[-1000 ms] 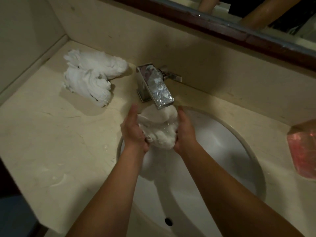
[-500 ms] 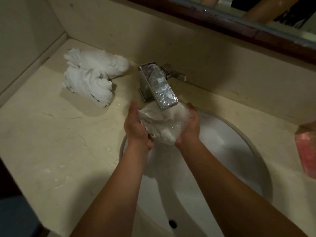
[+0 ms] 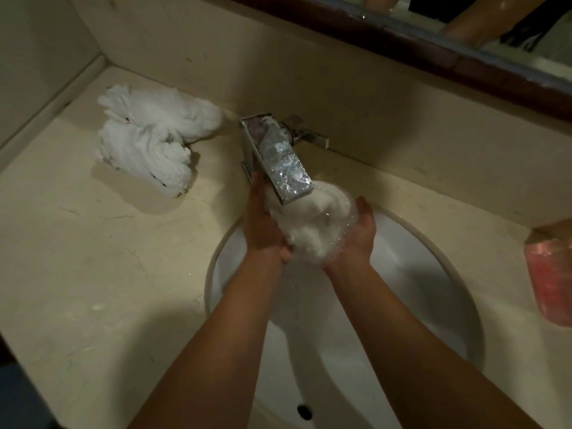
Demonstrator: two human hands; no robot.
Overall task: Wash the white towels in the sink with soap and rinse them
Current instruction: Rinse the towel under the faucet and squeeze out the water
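Both hands, left hand (image 3: 263, 227) and right hand (image 3: 356, 239), cup the towel (image 3: 312, 221) under the faucet (image 3: 278, 159); a loose grip risks water splashing onto the tabletop (image 3: 93, 274) at nine o'clock.

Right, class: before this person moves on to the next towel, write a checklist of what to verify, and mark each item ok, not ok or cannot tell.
1. Water running from the chrome rectangular tap: ok.
2. Bunched white wet towel under the spout: ok.
3. Left hand and right hand both on the towel: ok.
4. Towel over the white round sink, not the counter: ok.
5. Soap fully rinsed out: cannot tell.
6. Pile of white towels on the beige counter already washed: cannot tell.
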